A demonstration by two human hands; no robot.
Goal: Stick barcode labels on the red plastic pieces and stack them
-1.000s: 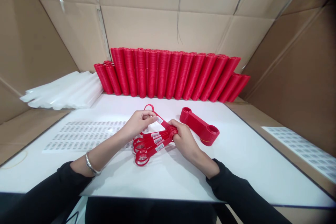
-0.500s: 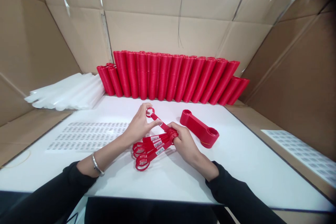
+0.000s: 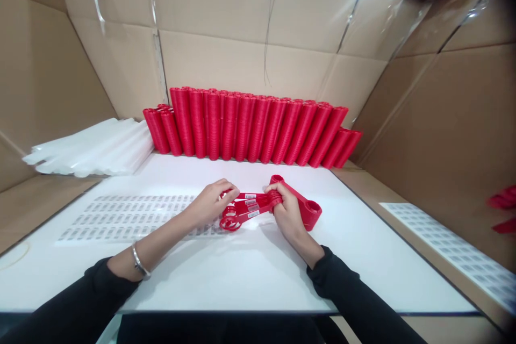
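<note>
My right hand (image 3: 285,205) is closed around one end of a fanned bundle of red plastic strips with ringed ends (image 3: 253,206). Several strips carry small white barcode labels (image 3: 252,208). At the fan's other end, my left hand (image 3: 215,200) pinches the ring of the uppermost strip, its fingertips partly covering that ring. The loose rings of the other strips hang just below the left fingers. Right behind my right hand lies a neat stack of the same red strips (image 3: 309,208), partly hidden by the hand.
Sheets of barcode labels lie on the white table, one (image 3: 133,215) under my left forearm and another (image 3: 451,247) at the right edge. Tall stacks of red strips (image 3: 242,126) line the back. White plastic sleeves (image 3: 92,148) are piled at the back left, within cardboard walls (image 3: 226,54).
The uppermost strip has swung down toward the other strips, and its label now shows. My left hand has lowered with it. The camera view has tilted up and shifted.
</note>
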